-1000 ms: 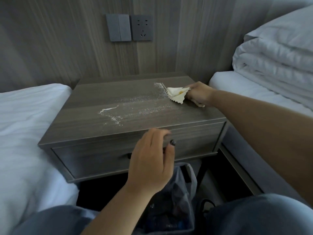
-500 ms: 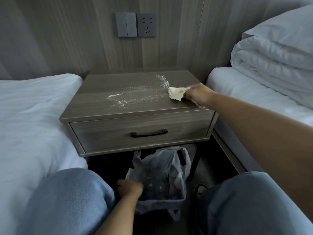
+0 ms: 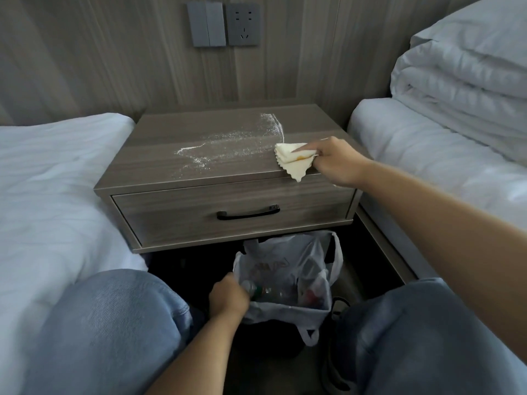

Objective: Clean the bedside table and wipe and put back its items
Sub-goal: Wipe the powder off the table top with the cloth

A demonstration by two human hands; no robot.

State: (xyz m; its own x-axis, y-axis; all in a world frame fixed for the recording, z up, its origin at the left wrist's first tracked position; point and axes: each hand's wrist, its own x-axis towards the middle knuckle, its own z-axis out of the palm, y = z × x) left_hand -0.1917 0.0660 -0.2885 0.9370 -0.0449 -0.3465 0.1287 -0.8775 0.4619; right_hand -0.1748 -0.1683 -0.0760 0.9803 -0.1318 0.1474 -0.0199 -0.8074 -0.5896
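The wood-grain bedside table [image 3: 176, 178] stands between two beds, its drawer closed. White powder [image 3: 228, 143] is scattered across its top, with a thicker streak at the left and a curved line at the back right. My right hand [image 3: 336, 161] grips a folded pale yellow cloth [image 3: 293, 161] at the top's front right edge, forefinger stretched over it; one corner hangs past the edge. My left hand [image 3: 228, 297] grips the rim of a plastic-lined waste bin [image 3: 288, 312] on the floor below the table.
Beds with white sheets flank the table: the left bed [image 3: 51, 195] and the right bed [image 3: 427, 155], which carries a folded white duvet [image 3: 467, 81]. A switch and socket [image 3: 225, 24] sit on the wall panel. My knees in blue jeans fill the foreground. Bottles lie inside the bin.
My left hand dropped from the drawer front to the bin's rim and took hold of it. My right hand drew the cloth forward to the table's front right edge.
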